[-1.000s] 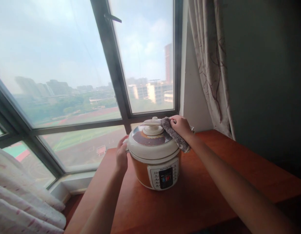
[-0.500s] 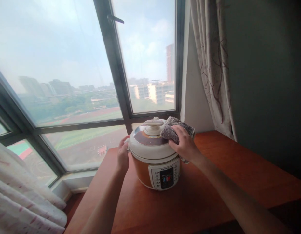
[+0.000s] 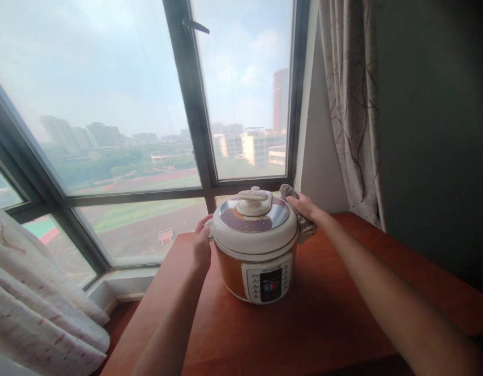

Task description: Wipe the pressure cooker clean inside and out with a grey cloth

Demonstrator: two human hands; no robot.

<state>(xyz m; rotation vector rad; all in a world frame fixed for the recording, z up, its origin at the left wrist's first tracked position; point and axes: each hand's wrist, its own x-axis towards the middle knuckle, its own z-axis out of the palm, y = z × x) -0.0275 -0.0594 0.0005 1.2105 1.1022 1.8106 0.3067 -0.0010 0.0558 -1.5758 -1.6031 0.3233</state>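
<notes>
An electric pressure cooker with a white lid, brown sides and a front control panel stands upright on the wooden table. At its left side, my left hand is closed around the white side handle. My right hand grips a grey-brown cloth against the lid's right rim, with part of the cloth hanging down that side. The lid's knob and shiny top are uncovered. The fingertips of both hands are partly hidden.
Behind the table is a large window with dark frames. A patterned curtain hangs at the right by the wall, another curtain at the lower left. The table's left edge drops off near a low sill.
My right hand has moved with the cloth from the lid's top, beside the knob, outward to the right rim. My left hand stays at the handle. The view has shifted slightly.
</notes>
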